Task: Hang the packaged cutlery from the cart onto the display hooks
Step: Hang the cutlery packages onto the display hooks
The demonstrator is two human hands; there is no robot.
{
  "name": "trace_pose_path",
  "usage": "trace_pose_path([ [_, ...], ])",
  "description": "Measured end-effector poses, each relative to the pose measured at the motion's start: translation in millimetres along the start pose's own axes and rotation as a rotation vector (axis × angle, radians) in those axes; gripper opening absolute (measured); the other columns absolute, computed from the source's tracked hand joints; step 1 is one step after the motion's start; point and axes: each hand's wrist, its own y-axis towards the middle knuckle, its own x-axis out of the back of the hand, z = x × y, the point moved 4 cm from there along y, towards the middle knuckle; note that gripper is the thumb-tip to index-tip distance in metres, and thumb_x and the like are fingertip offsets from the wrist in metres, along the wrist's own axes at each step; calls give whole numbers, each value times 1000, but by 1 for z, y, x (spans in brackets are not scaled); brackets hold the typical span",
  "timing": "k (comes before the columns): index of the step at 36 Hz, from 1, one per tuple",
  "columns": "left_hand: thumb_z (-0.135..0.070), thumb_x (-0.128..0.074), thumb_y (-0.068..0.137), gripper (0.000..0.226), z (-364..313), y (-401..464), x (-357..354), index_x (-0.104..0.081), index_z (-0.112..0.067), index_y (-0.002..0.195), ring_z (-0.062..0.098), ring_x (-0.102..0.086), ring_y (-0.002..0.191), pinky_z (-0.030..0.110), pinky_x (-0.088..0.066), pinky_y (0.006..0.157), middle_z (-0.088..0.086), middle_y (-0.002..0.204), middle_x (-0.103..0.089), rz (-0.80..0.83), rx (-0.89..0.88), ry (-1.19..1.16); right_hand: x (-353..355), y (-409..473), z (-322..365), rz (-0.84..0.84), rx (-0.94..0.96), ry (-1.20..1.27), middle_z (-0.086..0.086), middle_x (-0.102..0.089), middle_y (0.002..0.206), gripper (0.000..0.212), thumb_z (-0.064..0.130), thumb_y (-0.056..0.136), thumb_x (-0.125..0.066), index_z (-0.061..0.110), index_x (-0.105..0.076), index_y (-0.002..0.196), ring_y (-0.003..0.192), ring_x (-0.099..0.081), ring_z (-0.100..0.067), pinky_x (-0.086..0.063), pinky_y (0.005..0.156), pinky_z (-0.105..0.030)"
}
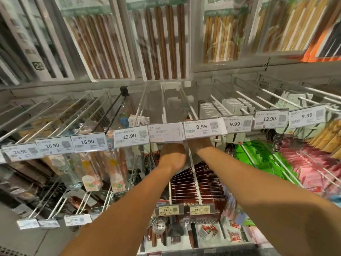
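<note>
Both bare arms reach up and forward into the display, under the row of price tags. The left hand (172,154) sits below the arrow-marked tag (166,133), its fingers hidden behind it, so whether it grips anything cannot be told. The right hand (200,145) disappears behind the 8.99 tag (202,128); its grasp cannot be told either. Just below the wrists, dark red chopstick packs (208,183) hang in a tight row on white display hooks (194,174). No cart shows.
</note>
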Motion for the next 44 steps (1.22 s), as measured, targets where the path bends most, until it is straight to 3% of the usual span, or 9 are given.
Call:
trace_pose_path([
  [4, -18, -34, 104, 32, -5, -10, 5, -63, -6, 103, 32, -63, 91, 40, -54, 84, 16, 103, -67, -68, -46, -22, -2, -13, 2, -51, -4, 242, -14, -61, 112, 25, 25, 106, -36, 13, -51, 89, 117, -54, -30, -43, 105, -38],
  [8, -15, -40, 103, 21, -7, -23, 9, -59, -8, 110, 23, -58, 89, 32, -47, 80, 5, 96, -58, -81, -123, -98, 5, -32, -10, -258, -17, 525, -9, -67, 114, 20, 21, 101, -50, 11, -63, 112, 104, -62, -25, -51, 93, -36],
  [11, -17, -41, 102, 22, -15, -36, 5, -60, -8, 108, 23, -61, 87, 33, -50, 81, 8, 97, -65, -24, -206, -101, 7, -52, -22, -248, 56, 655, -1, -72, 103, 17, 18, 92, -60, 22, -70, 106, 96, -67, -19, -54, 91, -38],
  [20, -31, -41, 104, 27, -79, -81, -20, -63, -15, 107, 30, -62, 95, 40, -49, 82, 9, 98, -68, 43, -355, -98, 48, -131, -79, -305, 50, 706, -3, -61, 69, 19, -1, 93, -51, 11, -64, 99, 58, -55, -14, -45, 58, -24],
  [25, -27, -43, 103, 24, -128, -100, -40, -63, -14, 110, 32, -60, 100, 38, -46, 83, 12, 106, -68, 60, -427, -103, 75, -175, -129, -365, -3, 745, -11, -63, 73, 15, 1, 92, -56, 13, -62, 84, 62, -58, -22, -46, 63, -31],
  [30, -27, -44, 103, 24, -183, -131, -78, -60, -12, 95, 33, -64, 88, 41, -49, 80, 12, 91, -68, 107, -465, -163, 99, -231, -192, -448, -49, 735, -6, -57, 69, 13, 10, 98, -57, 3, -57, 87, 56, -56, -15, -41, 46, -12],
  [35, -30, -40, 104, 28, -250, -180, -123, -54, -14, 85, 33, -65, 85, 44, -50, 80, 13, 91, -67, 175, -519, -210, 118, -294, -268, -525, -122, 672, -1, -64, 76, 19, 21, 97, -59, 11, -61, 81, 62, -62, -12, -49, 59, -25],
  [39, -37, -39, 102, 31, -306, -219, -167, -49, -19, 80, 31, -60, 83, 39, -48, 75, 10, 86, -62, 233, -574, -237, 138, -350, -326, -593, -174, 701, -16, -66, 83, 22, 23, 96, -60, 10, -61, 79, 77, -65, -33, -52, 74, -41],
  [44, -44, -37, 102, 42, -378, -266, -228, -54, -13, 80, 32, -68, 79, 51, -54, 75, 17, 84, -68, 362, -656, -304, 155, -417, -407, -657, -301, 757, -9, -62, 74, 22, 20, 98, -57, 6, -60, 81, 62, -59, -21, -47, 57, -24],
])
